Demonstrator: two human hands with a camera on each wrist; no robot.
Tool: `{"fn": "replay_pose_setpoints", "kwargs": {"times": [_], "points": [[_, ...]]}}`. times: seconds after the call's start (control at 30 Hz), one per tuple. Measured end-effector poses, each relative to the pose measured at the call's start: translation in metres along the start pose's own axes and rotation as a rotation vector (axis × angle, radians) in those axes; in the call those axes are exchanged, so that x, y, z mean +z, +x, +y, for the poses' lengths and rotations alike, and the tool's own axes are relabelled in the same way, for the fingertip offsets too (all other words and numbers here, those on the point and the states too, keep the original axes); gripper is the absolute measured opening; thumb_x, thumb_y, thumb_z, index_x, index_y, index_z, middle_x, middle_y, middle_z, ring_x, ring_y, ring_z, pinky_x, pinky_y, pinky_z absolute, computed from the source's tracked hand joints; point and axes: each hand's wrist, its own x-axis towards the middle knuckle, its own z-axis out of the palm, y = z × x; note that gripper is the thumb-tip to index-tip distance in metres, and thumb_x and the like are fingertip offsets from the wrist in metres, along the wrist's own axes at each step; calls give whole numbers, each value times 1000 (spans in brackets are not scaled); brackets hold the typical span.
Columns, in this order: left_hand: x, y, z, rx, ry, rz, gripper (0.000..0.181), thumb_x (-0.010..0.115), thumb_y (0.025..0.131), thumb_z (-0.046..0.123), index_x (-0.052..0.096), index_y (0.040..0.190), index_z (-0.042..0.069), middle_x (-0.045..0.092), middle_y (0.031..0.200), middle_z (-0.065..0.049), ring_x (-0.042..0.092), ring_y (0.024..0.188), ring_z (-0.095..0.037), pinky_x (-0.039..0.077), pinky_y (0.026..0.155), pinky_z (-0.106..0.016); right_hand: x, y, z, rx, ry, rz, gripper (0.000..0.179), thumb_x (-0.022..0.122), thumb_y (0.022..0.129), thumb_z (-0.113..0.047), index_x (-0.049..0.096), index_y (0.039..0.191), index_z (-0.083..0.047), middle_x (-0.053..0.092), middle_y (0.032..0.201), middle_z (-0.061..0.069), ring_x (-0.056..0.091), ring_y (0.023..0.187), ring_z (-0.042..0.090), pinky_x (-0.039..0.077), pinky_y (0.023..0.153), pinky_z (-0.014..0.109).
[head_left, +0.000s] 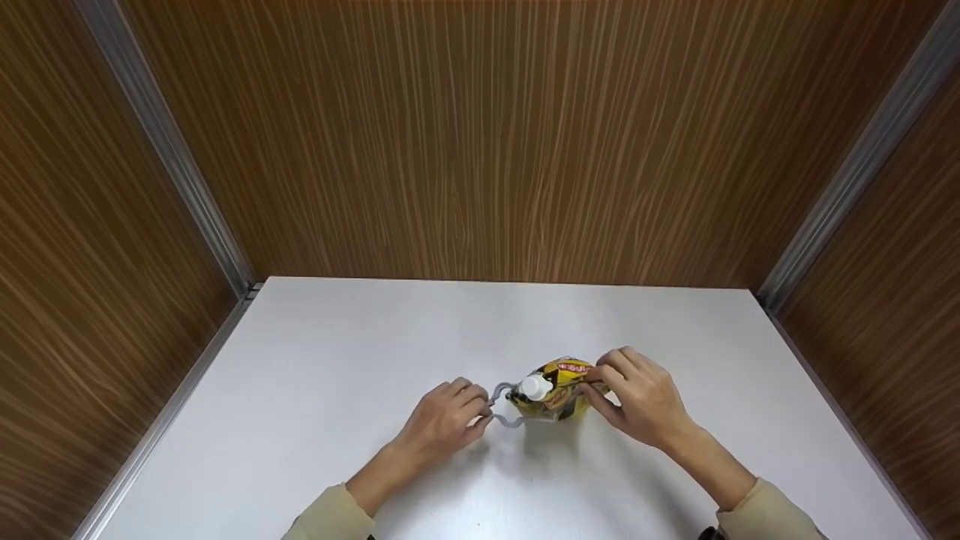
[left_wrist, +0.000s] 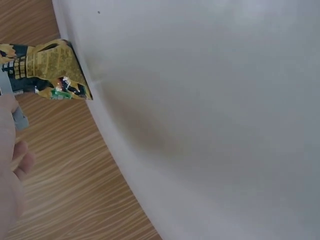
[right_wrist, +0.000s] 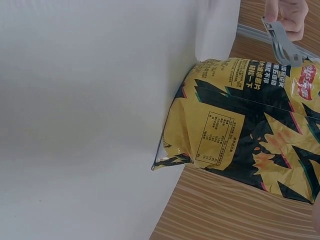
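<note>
A yellow-and-black printed snack bag (head_left: 571, 373) stands upright on the white table (head_left: 337, 352), its lower part plain in the right wrist view. At its top sits a grey sealing clip (right_wrist: 285, 50) with a round white cap (head_left: 535, 387), the clip's two wavy arms spread apart. My left hand (head_left: 448, 417) pinches the ends of those arms, left of the bag. On the other side, my right hand (head_left: 637, 394) pinches the bag's top edge between thumb and fingers. Only part of my left hand (left_wrist: 10, 165) shows in its own wrist view, beside the clip (left_wrist: 20, 119).
Wood-grain panels (head_left: 480, 142) rise behind the table and on both sides. Grey metal strips (head_left: 172, 142) run along the corners where the panels meet.
</note>
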Motion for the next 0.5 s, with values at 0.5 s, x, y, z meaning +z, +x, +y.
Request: {"fn": "replay_pose_setpoints", "kwargs": {"times": [0.5], "points": [[-6,19,1,-4,-17,51,11,78,80,22,68,83,20,67,92,10,58,84,-7,46,66,-19,0,1,0,10,5,-6,16,76,77,-24,65,83,-14,61,82,-1,55,71,14,47,56,29]]}}
